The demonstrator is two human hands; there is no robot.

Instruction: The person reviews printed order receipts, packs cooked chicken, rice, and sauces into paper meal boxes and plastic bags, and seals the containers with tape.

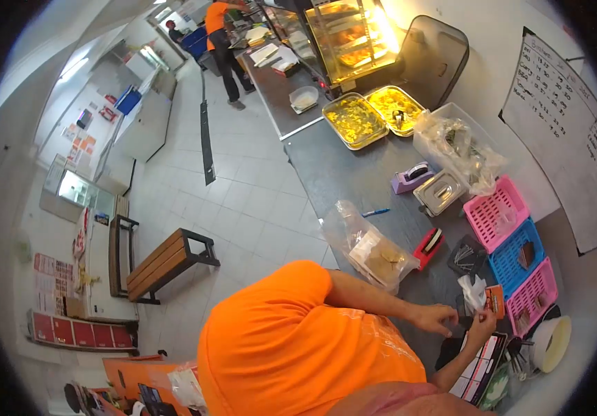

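My left hand [436, 319] is over the dark worktop with its fingers loosely bent and apart, holding nothing visible. Close to it on the right, my right hand [483, 324] has its fingers closed at the lower end of a white crumpled piece [473, 292], thin like tissue or plastic. An orange box or packet [495, 301] stands directly behind that hand. Below the right forearm lies a printed sheet with dark edges [480, 367]. A black container with thin metal pieces [466, 256] sits beyond the hands.
On the worktop [333, 173] are a clear bag with brown contents [379, 258], a red stapler-like item [428, 248], a blue pen [376, 212], a tape dispenser [411, 178], pink [498, 213] and blue baskets [516, 256], and trays of yellow food [355, 120]. A bench [167, 262] stands behind me. Another person [223, 52] works farther off.
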